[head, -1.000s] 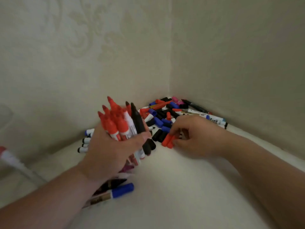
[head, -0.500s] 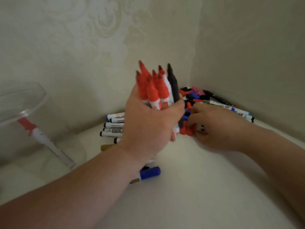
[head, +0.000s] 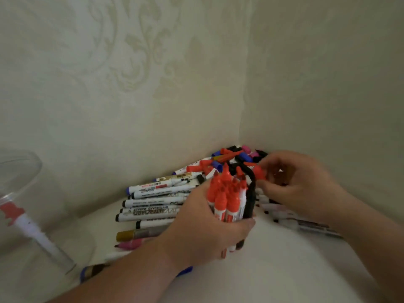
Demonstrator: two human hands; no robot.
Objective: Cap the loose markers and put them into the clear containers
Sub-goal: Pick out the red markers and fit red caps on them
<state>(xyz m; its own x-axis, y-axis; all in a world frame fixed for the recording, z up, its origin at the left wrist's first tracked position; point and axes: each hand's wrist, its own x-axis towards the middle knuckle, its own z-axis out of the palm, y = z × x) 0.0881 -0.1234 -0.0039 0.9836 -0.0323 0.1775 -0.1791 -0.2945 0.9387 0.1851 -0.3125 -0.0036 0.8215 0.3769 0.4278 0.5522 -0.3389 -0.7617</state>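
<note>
1. Now: L hand [head: 209, 232] wraps a bundle [head: 227, 200] of markers, fingers curled round the barrels. The bundle stands roughly upright, caps up. Whether its lower ends touch the surface [head: 273, 270] can't be told.
2. Bundle is mostly red-capped w/ white barrels. One black marker [head: 251, 193] sits on its right edge.
3. R hand [head: 299, 186] is just right of the bundle's top, fingers curled. Thumb + forefinger pinch a red cap [head: 260, 172]. The cap is just beside the black marker's top, but blur hides whether they touch.
4. Loose caps [head: 236, 156] (red, blue, black, pink) are heaped in the corner where the two walls meet, behind both hands.
5. A row [head: 153, 204] of white markers lies flat left of the bundle, side by side, dark ends to the left. One reads "WHITEBOARD MARKER".
6. Nearer than the row lie a gold marker [head: 131, 234], then a pink marker [head: 131, 244]. Both are flat, right ends hidden by the L wrist.
7. More pens [head: 310, 226] lie by the R forearm, too blurred for detail.
8. Container [head: 19, 171], clear, is at far left, well apart from both hands. It holds one leaning pen [head: 28, 226], white barrel, red cap up.
9. A blue end [head: 188, 268] peeks out under the L forearm.
</note>
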